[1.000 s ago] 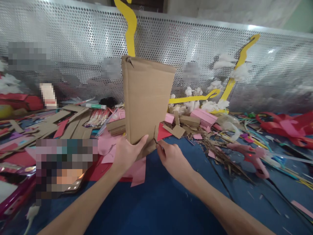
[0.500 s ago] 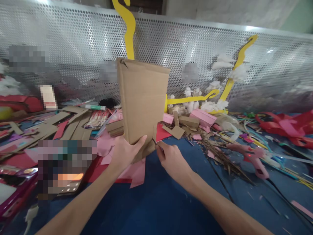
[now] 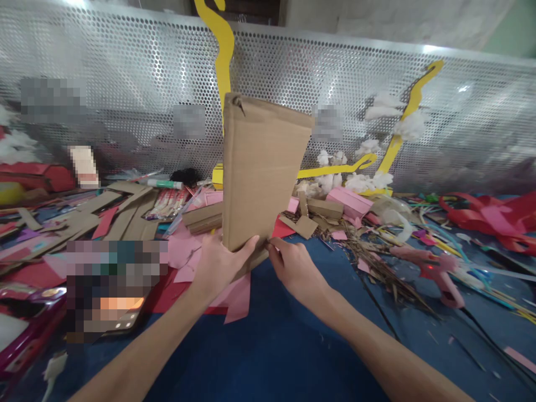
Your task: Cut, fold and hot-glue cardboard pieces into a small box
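Note:
An upright, slightly tilted cardboard panel (image 3: 263,173) with folded edges is held up in front of me. My left hand (image 3: 220,259) grips its lower left part, the thumb lying across the front face. At the panel's lower right corner, my right hand (image 3: 295,265) is closed in a pinch against the cardboard. A tiny dark tip shows at its fingertips, too small to name. A dark twig-like bit (image 3: 238,104) sticks out at the panel's top left corner. Pink paper (image 3: 237,298) lies beneath the left hand.
A pink glue gun (image 3: 431,271) with a glowing light and black cord lies to the right, near dry twigs (image 3: 383,271). Cardboard strips (image 3: 129,212) and a phone (image 3: 121,324) are on the left. Yellow wavy strips (image 3: 225,56) rise before the perforated metal screen (image 3: 276,67).
The panel's upper part has swung to the right, while its bottom stays between my hands. My right fingertips have come up against its lower right corner.

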Tool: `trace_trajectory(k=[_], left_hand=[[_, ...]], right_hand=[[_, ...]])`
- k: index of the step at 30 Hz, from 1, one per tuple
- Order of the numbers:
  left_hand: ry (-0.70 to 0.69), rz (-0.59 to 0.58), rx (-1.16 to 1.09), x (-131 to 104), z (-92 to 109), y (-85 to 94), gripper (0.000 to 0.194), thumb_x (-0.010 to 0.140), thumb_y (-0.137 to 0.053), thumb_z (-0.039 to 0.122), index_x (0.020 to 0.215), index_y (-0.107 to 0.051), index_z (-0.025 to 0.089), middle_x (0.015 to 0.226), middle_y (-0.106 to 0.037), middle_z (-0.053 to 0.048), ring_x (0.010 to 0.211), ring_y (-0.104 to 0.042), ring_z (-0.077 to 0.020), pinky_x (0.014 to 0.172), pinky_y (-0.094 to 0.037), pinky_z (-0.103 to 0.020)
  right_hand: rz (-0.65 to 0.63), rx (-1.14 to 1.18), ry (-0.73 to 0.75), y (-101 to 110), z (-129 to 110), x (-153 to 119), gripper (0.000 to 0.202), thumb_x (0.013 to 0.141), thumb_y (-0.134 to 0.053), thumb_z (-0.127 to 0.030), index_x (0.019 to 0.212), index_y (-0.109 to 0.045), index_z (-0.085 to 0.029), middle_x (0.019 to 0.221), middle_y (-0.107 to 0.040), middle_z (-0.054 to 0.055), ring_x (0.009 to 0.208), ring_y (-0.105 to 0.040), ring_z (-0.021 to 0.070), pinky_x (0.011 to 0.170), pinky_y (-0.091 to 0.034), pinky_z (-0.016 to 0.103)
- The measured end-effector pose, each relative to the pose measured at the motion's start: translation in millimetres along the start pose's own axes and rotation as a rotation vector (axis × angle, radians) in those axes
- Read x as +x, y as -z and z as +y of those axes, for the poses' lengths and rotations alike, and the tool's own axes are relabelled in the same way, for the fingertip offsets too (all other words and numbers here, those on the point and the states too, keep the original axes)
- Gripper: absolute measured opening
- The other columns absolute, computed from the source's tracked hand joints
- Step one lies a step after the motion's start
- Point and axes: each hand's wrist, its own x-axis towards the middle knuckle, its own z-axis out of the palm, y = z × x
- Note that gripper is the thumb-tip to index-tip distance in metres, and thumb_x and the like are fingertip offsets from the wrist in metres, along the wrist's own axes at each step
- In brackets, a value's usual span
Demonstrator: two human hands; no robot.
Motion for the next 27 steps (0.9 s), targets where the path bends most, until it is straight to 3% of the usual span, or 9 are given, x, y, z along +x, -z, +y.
trace_trajectory(k=[11, 21, 27], left_hand=[[-0.046, 0.011, 0.117, 0, -6, 0.3, 0.029, 0.081, -0.074, 0.046, 0.093, -0.077, 0.02, 0.098, -0.082, -0.009, 0.091, -0.078, -0.0308, 0.081, -0.065, -0.04], [-0.023, -0.018, 0.029, 6, -9, 2.9, 0.028, 0.083, -0.073, 0.041, 0.099, -0.077, 0.019, 0.102, -0.082, -0.01, 0.105, -0.075, -0.0303, 0.093, -0.06, -0.039], [-0.003, -0.022, 0.034, 7, -11, 4.4, 0.033, 0.082, -0.073, 0.045, 0.103, -0.076, 0.02, 0.103, -0.082, -0.011, 0.106, -0.075, -0.0316, 0.092, -0.061, -0.04]], right_hand=[[-0.051, -0.059, -0.048, 2, -4, -7, 0.023, 0.102, -0.047, -0.019, 0.088, -0.065, -0.017, 0.063, -0.065, 0.002, 0.056, -0.057, 0.0148, 0.058, -0.025, 0.029], [-0.092, -0.086, -0.08, -1, -4, -11, 0.02, 0.099, -0.05, -0.014, 0.089, -0.067, -0.016, 0.067, -0.068, 0.004, 0.057, -0.058, 0.0146, 0.058, -0.02, 0.032], [-0.084, -0.052, -0.074, 1, -3, -12, 0.022, 0.098, -0.05, -0.012, 0.087, -0.068, -0.017, 0.068, -0.069, 0.004, 0.056, -0.057, 0.0135, 0.057, -0.022, 0.031]])
